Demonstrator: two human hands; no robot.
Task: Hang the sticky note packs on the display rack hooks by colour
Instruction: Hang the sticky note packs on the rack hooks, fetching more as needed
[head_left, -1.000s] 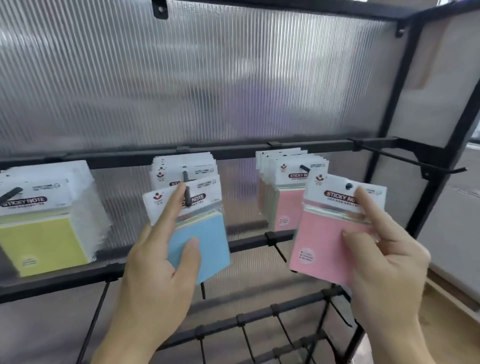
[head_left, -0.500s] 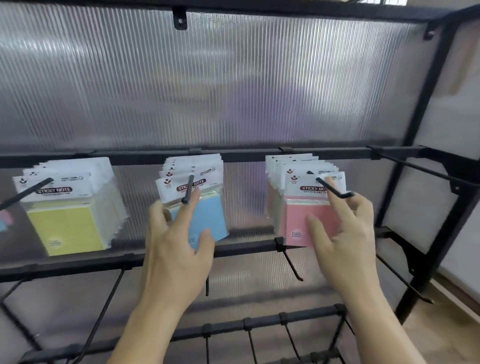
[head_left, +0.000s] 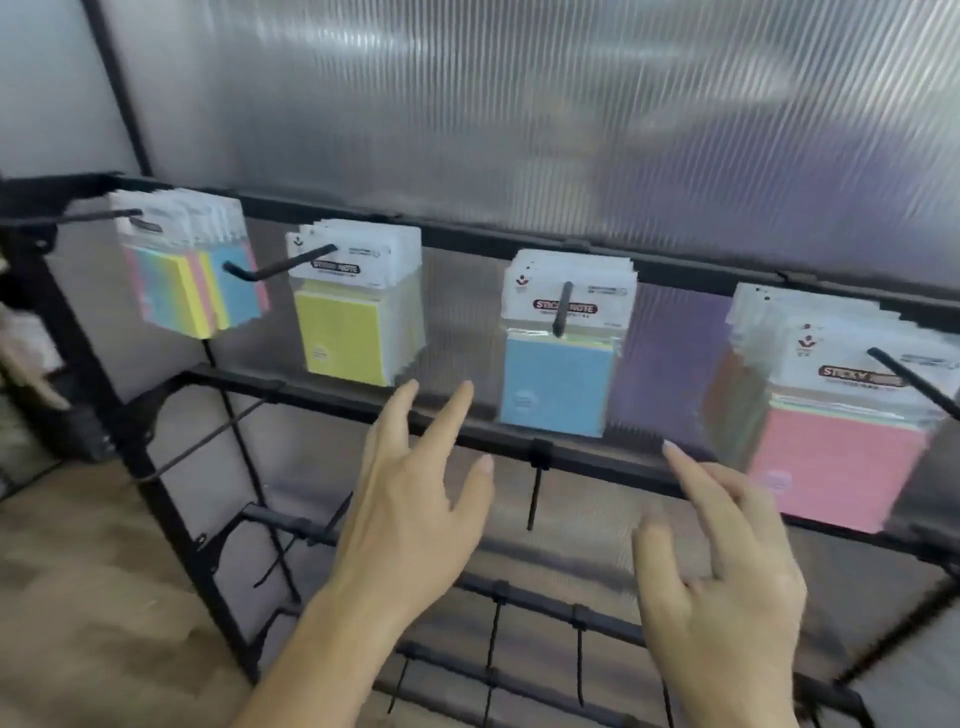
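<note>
Nothing is held by the left hand (head_left: 410, 519) or right hand (head_left: 727, 587) — fingers (head_left: 447, 418) spread — so a pack from the mixed bunch (head_left: 192, 280) is best pinched by its header.

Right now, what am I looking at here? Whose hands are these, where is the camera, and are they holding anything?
No machine here: these are a person's two bare hands, filmed by a camera worn on their head, looking forward and down. In front stands a black display rack with hooks. Sticky note packs hang from them: mixed colours far left, then yellow, blue and pink. The left hand and right hand hover below the packs, fingers relaxed, holding nothing.
</note>
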